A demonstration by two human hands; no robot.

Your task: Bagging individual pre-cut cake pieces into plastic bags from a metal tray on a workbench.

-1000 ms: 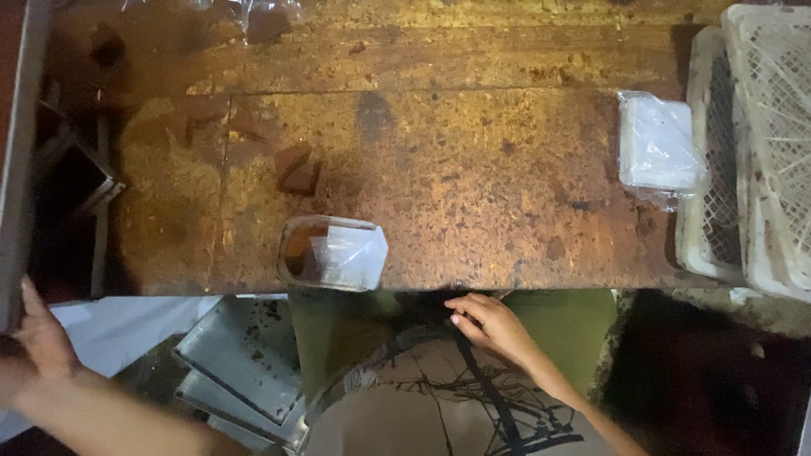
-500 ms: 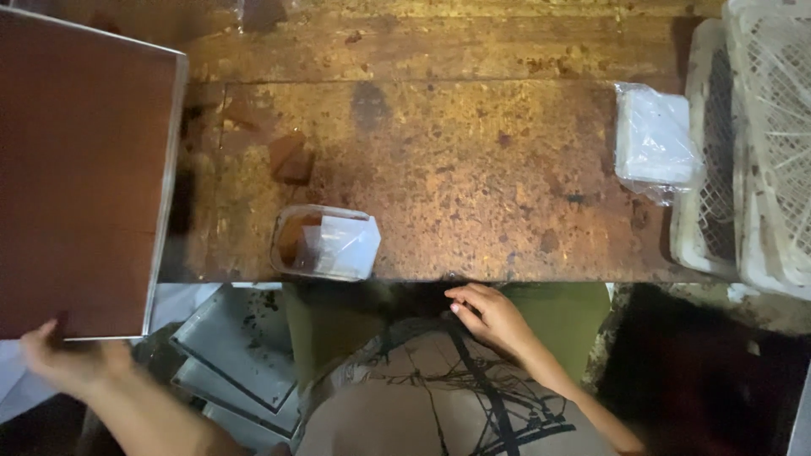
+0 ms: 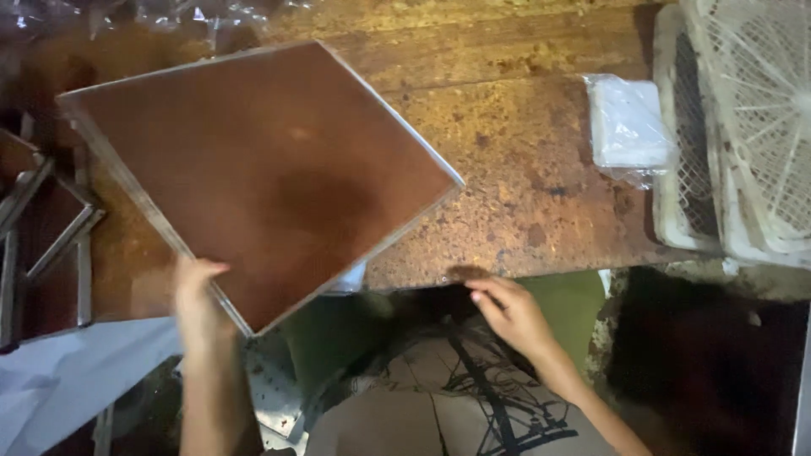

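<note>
While the right hand [image 3: 508, 311] rests with loosely curled fingers at the near edge of the rusty table [image 3: 541, 169], holding nothing, the left hand [image 3: 196, 291] grips the lower edge of a square brown tray [image 3: 262, 173], fingers wrapped around its metal rim. Half a second ago the tray stood at the left border of the frame, squared to it; now it has swung toward the middle, turned to a diamond, and covers the centre-left of the table. It looks held above the surface rather than set down, though contact cannot be told. The small clear container seen earlier near the table's front edge is now almost wholly hidden beneath the tray's lower corner, so it lies directly under the tray. At the right of the frame a white plastic-wrapped packet [image 3: 627, 125] sits just beside stacked white mesh crates [image 3: 743, 127]. Metal frames [image 3: 51, 228] lean at the left edge.
</note>
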